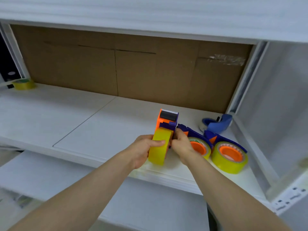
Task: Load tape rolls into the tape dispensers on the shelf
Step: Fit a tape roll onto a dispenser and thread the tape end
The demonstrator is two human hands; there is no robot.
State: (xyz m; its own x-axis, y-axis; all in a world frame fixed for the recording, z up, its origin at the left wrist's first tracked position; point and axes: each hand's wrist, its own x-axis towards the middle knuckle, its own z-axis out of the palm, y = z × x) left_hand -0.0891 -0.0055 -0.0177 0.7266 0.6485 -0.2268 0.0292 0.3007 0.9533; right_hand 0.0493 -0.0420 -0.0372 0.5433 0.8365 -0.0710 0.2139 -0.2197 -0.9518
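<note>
A yellow tape roll [160, 146] stands on edge against an orange and purple tape dispenser [167, 120] near the shelf's front. My left hand [141, 150] grips the roll from the left. My right hand [180, 144] holds the dispenser's body on its right side, fingers closed around it. Two more purple and orange dispensers lie to the right, each with a yellow roll on its orange hub: one [199, 147] partly hidden behind my right hand, the other [230, 156] further right.
A blue tape dispenser [217, 125] sits at the back right corner. A loose yellow roll [24, 84] lies at the far left of the white shelf [66, 120]. Brown cardboard [116, 67] backs the shelf. A white upper shelf [150, 17] overhangs.
</note>
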